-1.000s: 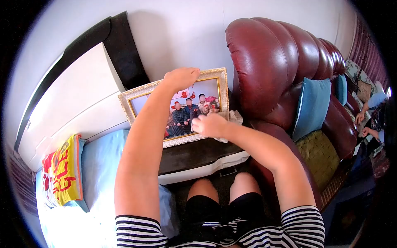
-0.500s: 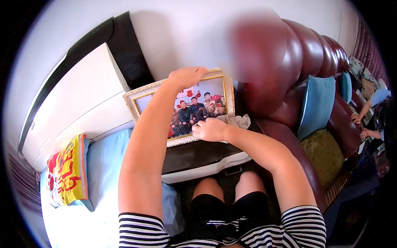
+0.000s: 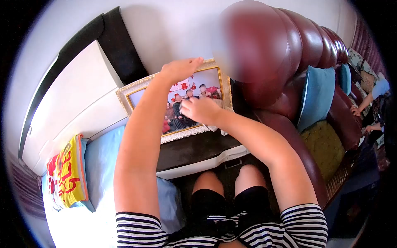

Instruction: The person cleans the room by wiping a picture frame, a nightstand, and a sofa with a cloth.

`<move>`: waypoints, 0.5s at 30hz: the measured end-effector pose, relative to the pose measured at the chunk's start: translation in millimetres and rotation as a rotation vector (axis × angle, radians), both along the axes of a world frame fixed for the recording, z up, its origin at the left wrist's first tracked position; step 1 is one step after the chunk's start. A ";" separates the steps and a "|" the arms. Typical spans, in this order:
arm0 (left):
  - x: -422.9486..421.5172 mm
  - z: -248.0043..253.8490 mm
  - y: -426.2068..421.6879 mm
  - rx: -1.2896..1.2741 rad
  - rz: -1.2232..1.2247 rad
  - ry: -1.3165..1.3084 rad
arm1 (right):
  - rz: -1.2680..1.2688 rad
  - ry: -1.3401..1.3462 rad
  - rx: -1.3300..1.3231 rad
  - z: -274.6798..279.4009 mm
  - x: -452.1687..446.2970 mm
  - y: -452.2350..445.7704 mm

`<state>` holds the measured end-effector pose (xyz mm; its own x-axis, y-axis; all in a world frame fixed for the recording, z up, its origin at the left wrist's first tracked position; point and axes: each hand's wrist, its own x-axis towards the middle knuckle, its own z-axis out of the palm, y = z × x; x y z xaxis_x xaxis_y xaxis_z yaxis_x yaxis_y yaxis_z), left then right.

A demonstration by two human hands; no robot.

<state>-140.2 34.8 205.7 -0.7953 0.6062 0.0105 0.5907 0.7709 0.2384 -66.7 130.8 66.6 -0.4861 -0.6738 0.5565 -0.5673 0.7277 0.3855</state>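
A framed photograph point(image 3: 194, 133) in an ornate cream and gold frame stands tilted on a dark-topped low cabinet point(image 3: 194, 149). My left hand point(image 3: 182, 69) lies over the frame's top edge, its fingers closed against it. My right hand point(image 3: 202, 110) is in front of the picture's lower middle, fingers bent round a light cloth point(image 3: 217, 129) that shows beyond the hand and hangs near the frame's lower right corner. The people in the photo are partly hidden by my right hand and left forearm.
At the left is a bed with a white headboard point(image 3: 74, 91) and a yellow and red pillow point(image 3: 69, 173). A dark red leather sofa point(image 3: 285, 53) with a blue cushion point(image 3: 317, 97) stands at the right. Another person's hands point(image 3: 356, 110) show at the far right.
My right hand first moved down toward the frame's lower edge, then back up over the picture with the cloth. My left hand has stayed on the top edge. The view has shifted slightly.
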 end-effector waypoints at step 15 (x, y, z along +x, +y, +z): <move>-6.1 -7.6 -1.9 0.097 -0.045 0.073 | -0.161 -0.236 0.107 -40.3 50.2 43.0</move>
